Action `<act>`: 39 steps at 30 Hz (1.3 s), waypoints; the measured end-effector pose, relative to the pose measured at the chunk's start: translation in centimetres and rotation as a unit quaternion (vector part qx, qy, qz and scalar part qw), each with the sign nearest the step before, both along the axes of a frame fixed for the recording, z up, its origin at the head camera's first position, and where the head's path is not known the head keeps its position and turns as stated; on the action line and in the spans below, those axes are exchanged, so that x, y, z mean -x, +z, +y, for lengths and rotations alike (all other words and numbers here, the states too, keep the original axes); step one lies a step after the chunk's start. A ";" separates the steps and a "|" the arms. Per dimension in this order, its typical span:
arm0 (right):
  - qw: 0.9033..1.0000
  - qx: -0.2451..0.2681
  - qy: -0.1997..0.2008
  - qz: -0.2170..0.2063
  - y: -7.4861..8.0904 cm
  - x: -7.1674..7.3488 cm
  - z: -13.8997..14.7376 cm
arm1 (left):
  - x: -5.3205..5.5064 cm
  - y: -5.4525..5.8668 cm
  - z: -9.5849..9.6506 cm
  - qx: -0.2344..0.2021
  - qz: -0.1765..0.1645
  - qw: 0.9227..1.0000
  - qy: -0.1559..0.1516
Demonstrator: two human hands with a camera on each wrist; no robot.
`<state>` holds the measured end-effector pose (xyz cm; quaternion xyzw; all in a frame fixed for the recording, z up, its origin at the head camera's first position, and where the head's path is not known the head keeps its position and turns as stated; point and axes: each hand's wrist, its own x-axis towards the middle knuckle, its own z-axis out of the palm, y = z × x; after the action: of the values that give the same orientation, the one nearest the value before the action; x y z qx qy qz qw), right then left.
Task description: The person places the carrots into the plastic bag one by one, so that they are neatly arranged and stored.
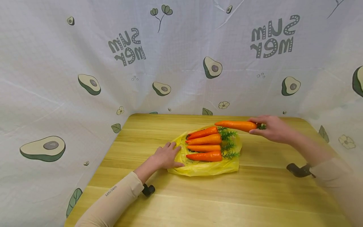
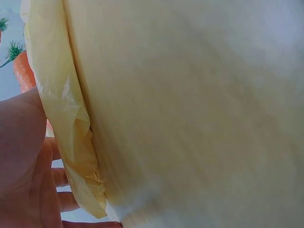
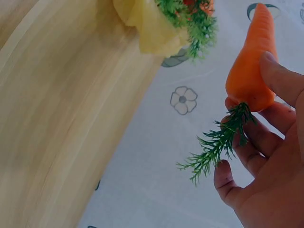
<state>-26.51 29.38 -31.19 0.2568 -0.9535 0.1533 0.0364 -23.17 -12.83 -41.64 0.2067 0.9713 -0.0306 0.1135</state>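
Observation:
Above the far right of a yellow plastic bag (image 1: 198,170), my right hand (image 1: 273,128) holds a carrot (image 1: 236,125) by its thick end. Its tip points left, and in the right wrist view green leaves (image 3: 221,137) hang below the thumb and fingers. Several more carrots (image 1: 204,148) lie side by side on the flattened bag, tips to the left and leafy tops to the right. My left hand (image 1: 167,156) rests on the bag's left edge with fingers spread. The left wrist view shows the bag's crumpled edge (image 2: 71,114) along that hand.
A wooden table (image 1: 193,201) lies under everything. Behind and beside it hangs a white curtain (image 1: 181,56) printed with avocados, leaves and mirrored lettering. Black wrist devices (image 1: 299,170) show at both forearms.

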 end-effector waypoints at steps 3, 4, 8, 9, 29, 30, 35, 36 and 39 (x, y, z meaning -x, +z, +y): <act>1.000 0.002 0.005 0.003 -0.1 -0.3 -0.6 | 0.0 0.0 0.0 -0.001 -0.003 1.000 0.001; 1.000 0.001 0.004 0.002 -0.1 -0.4 -0.8 | 0.0 0.0 0.0 -0.001 -0.004 1.000 0.001; 1.000 0.001 0.014 0.005 -0.2 -0.8 -1.6 | 0.0 0.1 0.1 -0.004 -0.006 1.000 0.002; 1.000 0.002 0.018 0.005 -0.3 -0.9 -1.8 | 0.0 0.1 0.1 -0.004 -0.006 1.000 0.003; 0.997 -0.011 0.069 0.028 -1.8 -2.5 -5.7 | 0.0 0.0 0.1 -0.004 -0.006 1.000 0.005; 0.997 -0.014 0.068 0.030 -1.9 -2.6 -6.0 | 0.0 0.0 0.1 -0.004 -0.006 1.000 0.005; 0.997 -0.025 0.067 0.037 -2.6 -2.7 -7.0 | 0.1 -0.1 0.1 -0.004 -0.003 1.000 0.002; 0.997 -0.026 0.067 0.038 -2.8 -2.7 -7.2 | 0.1 -0.1 0.1 -0.005 -0.003 1.000 0.002; 0.997 -0.025 0.067 0.038 -3.2 -2.9 -7.8 | 0.0 -0.1 0.1 -0.006 -0.002 1.000 0.001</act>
<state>-23.64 21.61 -34.40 0.3268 -0.9356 0.1214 0.0562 -23.21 -12.77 -41.71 0.2064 0.9715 -0.0243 0.1143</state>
